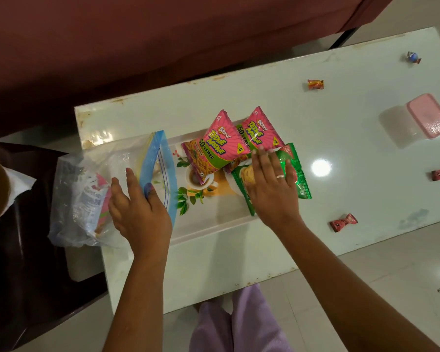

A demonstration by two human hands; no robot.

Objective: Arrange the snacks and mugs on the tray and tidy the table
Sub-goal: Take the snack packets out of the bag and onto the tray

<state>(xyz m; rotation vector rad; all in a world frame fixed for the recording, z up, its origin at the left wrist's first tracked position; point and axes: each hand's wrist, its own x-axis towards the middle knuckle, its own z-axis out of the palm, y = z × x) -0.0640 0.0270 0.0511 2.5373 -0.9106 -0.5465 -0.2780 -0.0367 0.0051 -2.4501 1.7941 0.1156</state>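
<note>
Seen from the head camera, the right hand (272, 184) lies flat, fingers spread, pressing the green snack packet (300, 184) at the tray's (214, 226) right end. The left hand (137, 212) pinches the zip bag (87, 189). These packets look light, crinkly and slippery; best pinched by a sealed edge.

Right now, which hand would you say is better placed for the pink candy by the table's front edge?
Probably right: right hand rests on the green packet, nearer that candy; left hand grips the zip bag.

Legible print, centre of frame.
The left pink packet (215, 146) and the right pink packet (258, 130) each read "BINGO! TEDHE MEDHE", "50% FREE" and "5"; the green packet (299, 174) showed "10/-".
</note>
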